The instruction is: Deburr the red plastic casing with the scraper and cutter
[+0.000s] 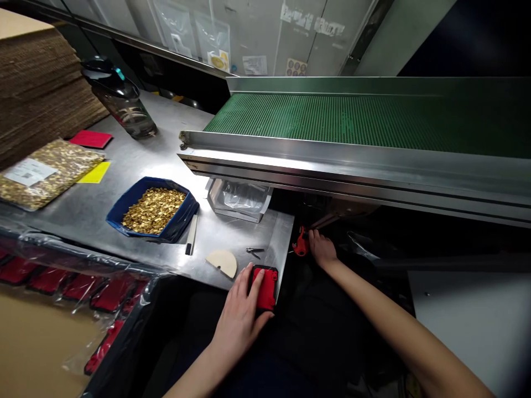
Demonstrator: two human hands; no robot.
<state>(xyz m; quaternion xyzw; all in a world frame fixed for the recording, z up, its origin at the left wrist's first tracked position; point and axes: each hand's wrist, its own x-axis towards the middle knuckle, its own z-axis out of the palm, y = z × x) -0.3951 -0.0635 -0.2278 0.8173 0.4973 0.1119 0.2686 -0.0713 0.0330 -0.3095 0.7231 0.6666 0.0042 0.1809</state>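
My left hand (240, 309) rests on a red and black rectangular part (265, 288) at the table's front corner, fingers over its left side and thumb at its lower edge. To the right, past the table edge, my right hand (322, 247) is closed at a small red piece (301, 243). Near my left hand lie a pale half-round disc (224, 262) and small dark nippers (254, 252). A cutter knife (191, 235) lies beside a blue bin (120, 213) of gold-coloured small parts (154, 211).
A green conveyor (315, 121) with metal rails crosses behind my hands. A clear bin (238, 200) sits beneath its edge. Farther left are a bottle (124, 102), a bag of gold parts (62, 166) and stacked cardboard (37, 83). A lined box (45, 331) stands at lower left.
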